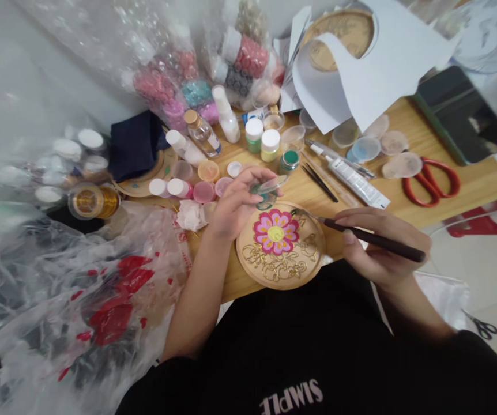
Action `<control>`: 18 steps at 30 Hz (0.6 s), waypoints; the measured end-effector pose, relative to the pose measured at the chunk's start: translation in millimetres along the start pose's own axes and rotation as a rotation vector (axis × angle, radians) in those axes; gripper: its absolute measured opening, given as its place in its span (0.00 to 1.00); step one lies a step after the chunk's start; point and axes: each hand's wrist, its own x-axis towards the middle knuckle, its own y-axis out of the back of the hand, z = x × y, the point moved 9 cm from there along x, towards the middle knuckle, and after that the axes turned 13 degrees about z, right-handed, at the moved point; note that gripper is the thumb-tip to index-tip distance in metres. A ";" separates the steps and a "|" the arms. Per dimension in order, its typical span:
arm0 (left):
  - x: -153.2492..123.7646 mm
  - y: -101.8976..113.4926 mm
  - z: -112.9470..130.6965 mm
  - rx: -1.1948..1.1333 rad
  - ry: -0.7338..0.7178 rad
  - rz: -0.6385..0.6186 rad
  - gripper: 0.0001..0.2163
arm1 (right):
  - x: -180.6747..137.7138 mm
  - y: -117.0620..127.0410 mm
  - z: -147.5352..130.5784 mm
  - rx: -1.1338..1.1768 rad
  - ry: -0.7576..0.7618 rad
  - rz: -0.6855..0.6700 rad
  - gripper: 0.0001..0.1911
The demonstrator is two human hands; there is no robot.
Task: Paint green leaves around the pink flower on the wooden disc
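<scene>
My left hand (244, 199) is closed round a small clear cup (268, 199) with green stuff in it, tilted above the upper edge of a round wooden board (252, 274). On the board is a pink flower (275, 231) with a yellow centre, above gold wire scrollwork (277, 268). In my right hand (382, 242) is a dark-handled tool (373, 237) with a thin metal shaft. Its tip is at the flower's upper right edge and carries something dark green; the tip's exact shape is too small to make out.
Behind the board stand an open green jar (289, 160), white-capped jars (262, 138) and a glass bottle (203, 132). To the right lie black tweezers (320, 181), a white tube (354, 178), red-handled scissors (432, 181) and a phone (462, 115). Plastic bags (114, 288) fill the left side.
</scene>
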 end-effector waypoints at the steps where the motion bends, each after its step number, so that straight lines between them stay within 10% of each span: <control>1: -0.2 0.3 0.1 0.003 -0.001 0.003 0.14 | -0.2 0.2 0.5 0.003 -0.005 0.002 0.10; 18: -0.6 -0.4 0.9 0.018 -0.007 0.003 0.14 | -1.2 0.8 0.8 0.011 -0.015 -0.002 0.10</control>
